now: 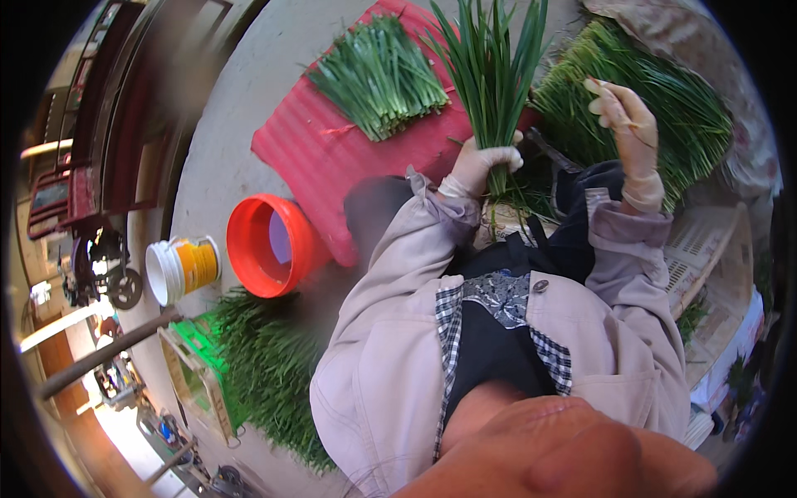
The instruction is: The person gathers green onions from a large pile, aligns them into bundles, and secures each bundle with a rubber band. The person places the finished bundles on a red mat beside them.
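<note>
My gloved left hand (482,160) is closed around the stem ends of an upright bunch of garlic chives (498,75), whose long leaves fan out above the fist. To the right, my gloved right hand (626,121) is raised with curled fingers in front of a large heap of chives (672,106). Thin brownish bits show at its fingertips and on the glove; whether it grips them is unclear. A neat bundle of cut chives (383,78) lies on a red cloth or sack (286,140) ahead on my left. Loose leaves hang below my left hand, over my lap.
On the left stand an orange-red bucket (246,274) and a white-and-yellow bucket (187,267) lying tipped. More chives (268,367) are piled by a green crate (193,330). A pale plastic basket (716,243) is at my right side. A motor scooter (115,274) stands farther left.
</note>
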`<state>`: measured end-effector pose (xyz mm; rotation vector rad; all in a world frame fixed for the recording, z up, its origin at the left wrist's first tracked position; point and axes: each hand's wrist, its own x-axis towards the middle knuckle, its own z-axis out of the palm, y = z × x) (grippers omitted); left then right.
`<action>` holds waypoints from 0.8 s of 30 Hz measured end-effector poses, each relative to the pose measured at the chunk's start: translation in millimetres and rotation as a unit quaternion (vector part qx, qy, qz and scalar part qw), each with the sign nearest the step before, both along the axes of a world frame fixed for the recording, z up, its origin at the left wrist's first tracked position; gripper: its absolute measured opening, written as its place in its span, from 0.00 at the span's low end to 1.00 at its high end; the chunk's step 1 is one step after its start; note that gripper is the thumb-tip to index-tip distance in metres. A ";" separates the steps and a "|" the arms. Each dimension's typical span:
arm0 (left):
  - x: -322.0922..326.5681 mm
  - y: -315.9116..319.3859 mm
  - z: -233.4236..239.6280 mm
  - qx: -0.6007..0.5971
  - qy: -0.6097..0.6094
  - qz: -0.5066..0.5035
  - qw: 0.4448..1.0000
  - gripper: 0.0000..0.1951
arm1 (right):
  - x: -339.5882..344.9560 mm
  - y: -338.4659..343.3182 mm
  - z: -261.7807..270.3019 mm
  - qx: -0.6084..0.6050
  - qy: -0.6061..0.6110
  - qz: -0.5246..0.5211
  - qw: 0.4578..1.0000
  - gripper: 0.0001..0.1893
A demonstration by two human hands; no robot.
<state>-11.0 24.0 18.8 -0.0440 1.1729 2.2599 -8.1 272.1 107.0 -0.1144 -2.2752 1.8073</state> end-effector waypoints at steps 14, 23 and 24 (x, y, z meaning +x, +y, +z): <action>-187.6 -154.2 -39.4 -0.713 0.000 0.052 0.699 0.58 | 3.0 0.8 -11.3 0.043 -0.033 0.050 0.997 0.14; -202.6 -89.1 -33.6 -0.861 -0.003 -0.129 0.493 0.67 | 5.6 -2.8 2.7 0.200 0.030 0.058 0.978 0.14; -198.5 -76.5 -29.6 -0.872 0.047 -0.155 0.461 0.54 | 10.9 -0.2 8.7 0.219 0.009 0.063 0.974 0.15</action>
